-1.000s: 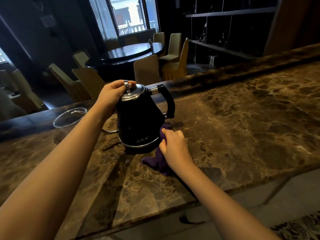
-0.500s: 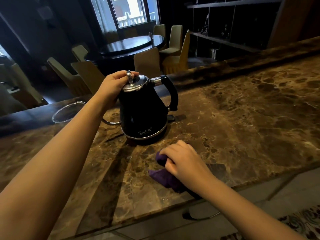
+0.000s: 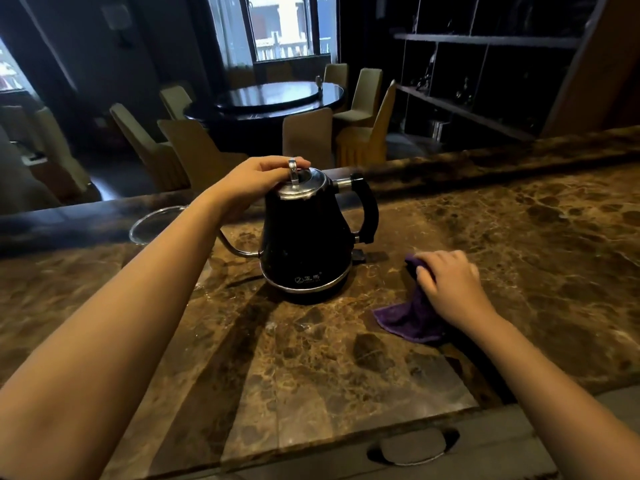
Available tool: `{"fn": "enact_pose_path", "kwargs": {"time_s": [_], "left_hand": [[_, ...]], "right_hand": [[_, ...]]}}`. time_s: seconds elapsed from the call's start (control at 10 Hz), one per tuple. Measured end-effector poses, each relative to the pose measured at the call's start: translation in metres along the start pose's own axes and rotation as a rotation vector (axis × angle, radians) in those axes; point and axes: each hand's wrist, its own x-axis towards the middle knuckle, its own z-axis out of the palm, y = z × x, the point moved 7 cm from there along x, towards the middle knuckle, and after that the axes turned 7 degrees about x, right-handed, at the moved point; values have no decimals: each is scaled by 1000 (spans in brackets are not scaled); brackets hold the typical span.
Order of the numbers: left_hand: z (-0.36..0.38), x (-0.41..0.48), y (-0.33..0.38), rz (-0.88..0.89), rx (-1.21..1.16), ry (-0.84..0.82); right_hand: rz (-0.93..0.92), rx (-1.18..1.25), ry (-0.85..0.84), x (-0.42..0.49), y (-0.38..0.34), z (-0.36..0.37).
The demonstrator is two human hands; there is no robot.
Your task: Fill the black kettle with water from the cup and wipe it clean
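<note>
Standing upright, lidded black kettle beside glass cup.

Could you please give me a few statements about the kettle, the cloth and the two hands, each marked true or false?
1. The left hand rests on the black kettle's lid. True.
2. The right hand presses the purple cloth against the kettle's side. False: the cloth lies on the marble counter, apart from the kettle.
3. The kettle's handle points to the person's right. True.
4. The kettle is lifted off the counter. False: it stands upright on it.
</note>
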Motion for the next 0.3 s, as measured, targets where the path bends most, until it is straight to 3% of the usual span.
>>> {"fn": "enact_pose_path", "kwargs": {"time_s": [0.1,0.3], "left_hand": [[-6,-8,5,1,13,-42],[-55,-65,4,84,33,271]], "right_hand": [[35,-58,-74,1,0,11],[66,94,58,-4,5,2]]}}
